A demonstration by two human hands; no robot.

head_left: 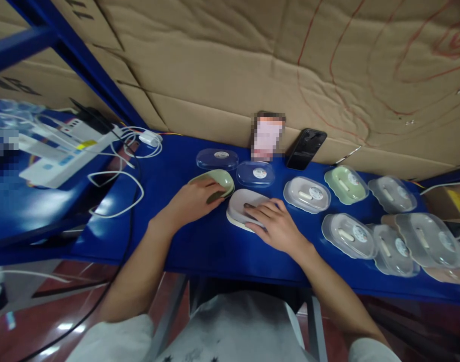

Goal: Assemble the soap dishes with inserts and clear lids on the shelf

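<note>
My left hand (199, 198) lies over the near side of a light green oval dish (222, 180), fingers curled in over its rim. Much of that dish is hidden under the hand. Just right of it stands a pale grey oval dish (240, 199) with a cream lower edge. My right hand (271, 218) grips its right side, with fingers reaching over the top and the thumb at the near edge. Behind the dishes lie two clear oval lids, one (216, 159) farther left and another (255, 174) nearer, each with a round white sticker.
Several lidded dishes, such as a green one (346, 184) and a grey one (307, 194), stand at the right of the blue table (214, 251). Two phones, one lit (267, 136) and one dark (306, 149), lean on the cardboard. Cables and a power strip (64, 163) lie left.
</note>
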